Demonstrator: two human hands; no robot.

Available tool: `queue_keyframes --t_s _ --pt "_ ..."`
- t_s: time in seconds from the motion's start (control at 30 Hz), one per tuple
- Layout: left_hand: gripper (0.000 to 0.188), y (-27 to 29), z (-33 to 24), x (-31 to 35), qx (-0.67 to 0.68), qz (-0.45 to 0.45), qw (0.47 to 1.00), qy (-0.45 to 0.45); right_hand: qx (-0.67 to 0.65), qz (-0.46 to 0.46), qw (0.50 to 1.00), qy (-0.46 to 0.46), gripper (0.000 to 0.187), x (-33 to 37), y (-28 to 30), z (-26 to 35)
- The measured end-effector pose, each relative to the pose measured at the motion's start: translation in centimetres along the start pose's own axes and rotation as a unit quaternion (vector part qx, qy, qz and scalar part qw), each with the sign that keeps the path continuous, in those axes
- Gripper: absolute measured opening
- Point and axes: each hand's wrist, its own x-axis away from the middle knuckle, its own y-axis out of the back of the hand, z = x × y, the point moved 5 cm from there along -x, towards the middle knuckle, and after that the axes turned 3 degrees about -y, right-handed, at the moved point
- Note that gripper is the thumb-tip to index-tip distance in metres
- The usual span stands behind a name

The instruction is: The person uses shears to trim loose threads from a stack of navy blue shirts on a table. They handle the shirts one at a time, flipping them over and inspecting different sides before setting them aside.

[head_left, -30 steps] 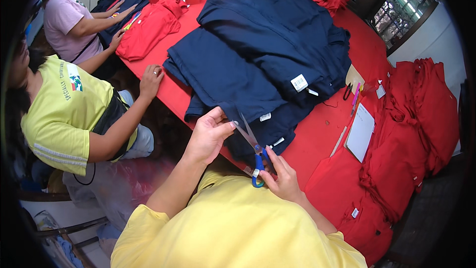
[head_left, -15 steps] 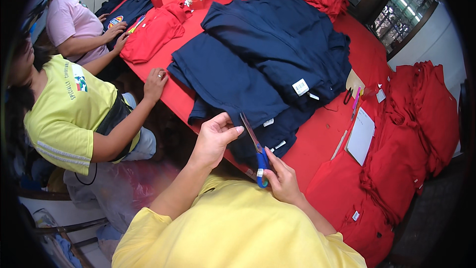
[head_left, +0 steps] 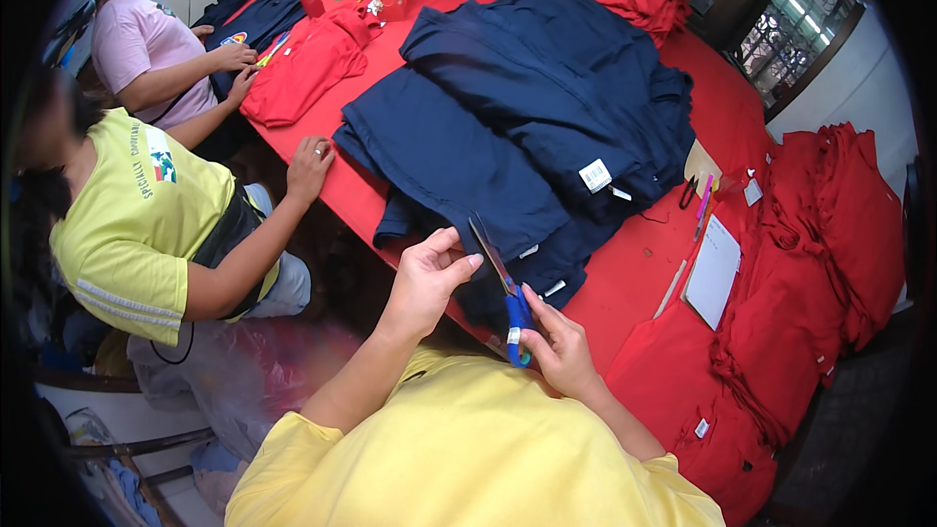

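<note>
My right hand (head_left: 561,342) is closed around the blue handles of a pair of scissors (head_left: 515,317), whose blades point up and away over navy cloth. To the left of the blades, my left hand (head_left: 426,283) is closed, thumb against bent fingers, at the near edge of a navy garment (head_left: 468,161). Its fingertips seem to pinch that edge, though the cloth between them is mostly hidden. The navy garments lie in a loose pile on the red table (head_left: 625,259). A white tag (head_left: 594,176) shows on the pile, with smaller white labels near the blades.
Red garments (head_left: 781,283) are heaped along the right side. Beside them lie a white notepad (head_left: 712,271), a pink pen (head_left: 704,197) and a small black-handled tool (head_left: 688,192). Two co-workers (head_left: 146,224) are at the table's left edge, one hand (head_left: 309,168) resting on it.
The whole view has shifted slightly. My hands and the scissors keep nearly the same place at the navy garment's edge.
</note>
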Motion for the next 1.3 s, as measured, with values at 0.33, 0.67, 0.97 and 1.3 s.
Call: queue_keyframes --t_s 0.33,0.67,0.97,1.3 --pt "0.049 -0.2 -0.3 0.4 -0.014 0.01 1.0 0.022 -0.025 0.013 1.0 -0.009 0.049 -1.0 0.0 0.2" --pt "0.035 2.7 0.9 -1.4 0.0 -0.019 1.0 -0.011 -0.114 0.057 0.988 -0.091 0.052 -1.7 -0.6 -1.7" --pt "0.044 1.3 -1.1 -1.5 -0.05 0.023 0.998 0.026 -0.188 0.097 0.967 -0.144 0.052 -4.1 -1.1 -1.3" --pt "0.043 3.5 -0.3 -3.4 -0.033 0.021 0.999 0.014 -0.131 0.073 0.987 -0.05 0.05 -5.9 -1.8 -1.3"
